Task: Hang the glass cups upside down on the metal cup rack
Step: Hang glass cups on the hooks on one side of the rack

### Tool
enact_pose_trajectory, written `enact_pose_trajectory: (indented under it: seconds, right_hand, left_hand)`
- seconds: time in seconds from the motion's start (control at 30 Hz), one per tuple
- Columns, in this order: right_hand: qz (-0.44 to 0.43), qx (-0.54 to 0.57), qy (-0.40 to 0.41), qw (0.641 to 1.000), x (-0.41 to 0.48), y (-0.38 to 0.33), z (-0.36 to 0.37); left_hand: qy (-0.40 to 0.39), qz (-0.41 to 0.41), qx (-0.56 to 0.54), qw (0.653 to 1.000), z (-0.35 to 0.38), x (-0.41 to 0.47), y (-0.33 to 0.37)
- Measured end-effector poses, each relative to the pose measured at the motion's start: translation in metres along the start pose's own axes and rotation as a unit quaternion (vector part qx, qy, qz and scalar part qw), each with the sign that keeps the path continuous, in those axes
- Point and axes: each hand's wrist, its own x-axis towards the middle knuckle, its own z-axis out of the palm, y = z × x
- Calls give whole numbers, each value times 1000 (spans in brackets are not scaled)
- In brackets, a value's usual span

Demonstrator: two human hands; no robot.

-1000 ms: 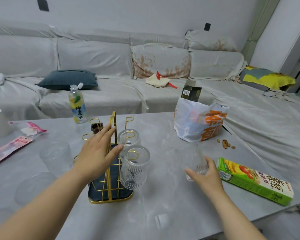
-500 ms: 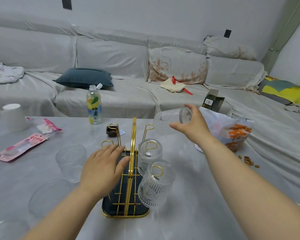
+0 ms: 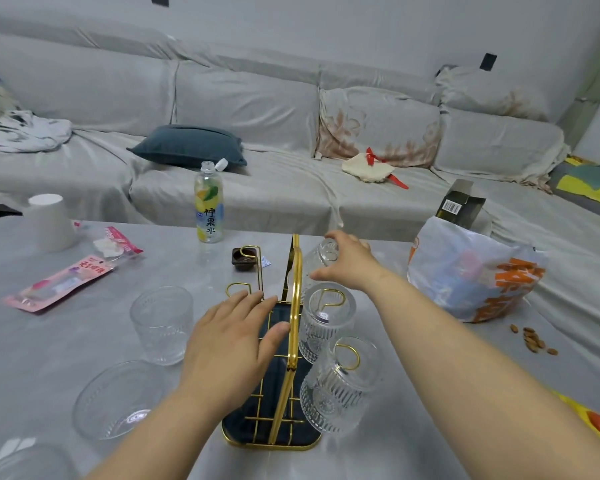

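On the worktop (image 3: pixel 84 334), left of our grips, an upright cup (image 3: pixel 161 323) and a shallow glass bowl (image 3: pixel 118 398) wait unhung. Our left hand (image 3: pixel 234 341) lies spread and flat on the rack (image 3: pixel 293 327), pinching nothing, steadying the frame. Just right of it, two cups (image 3: pixel 326 320) hang mouth-down on gold pegs. Beyond them our right hand (image 3: pixel 349 263) pinches a third cup (image 3: pixel 321 258), tilted toward the rear peg, which the glass hides from us. We judge the risk plain: a rim missing that peg could knock the neighbouring cup, or slip from so light a grip.
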Motion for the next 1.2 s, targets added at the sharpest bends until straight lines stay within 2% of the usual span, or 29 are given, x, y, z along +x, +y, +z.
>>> enact_pose_trajectory:
  seconds: [0.23, 0.63, 0.8, 1.03, 1.2]
  right_hand:
    - [14, 1, -8, 1000, 5, 0, 6]
    - [62, 64, 21, 996, -1, 12, 2]
    - [56, 72, 37, 995, -11, 11, -3]
    - [-6, 102, 94, 990, -56, -15, -13]
    - [-71, 156, 71, 983, -107, -52, 9]
  left_hand:
    - [4, 10, -3, 1000, 3, 1, -2]
    - [33, 21, -16, 999, 6, 1, -3]
    - [51, 29, -27, 998, 7, 0, -5]
    - [84, 22, -153, 984, -4, -22, -6]
    - [113, -21, -171, 979, -16, -69, -21]
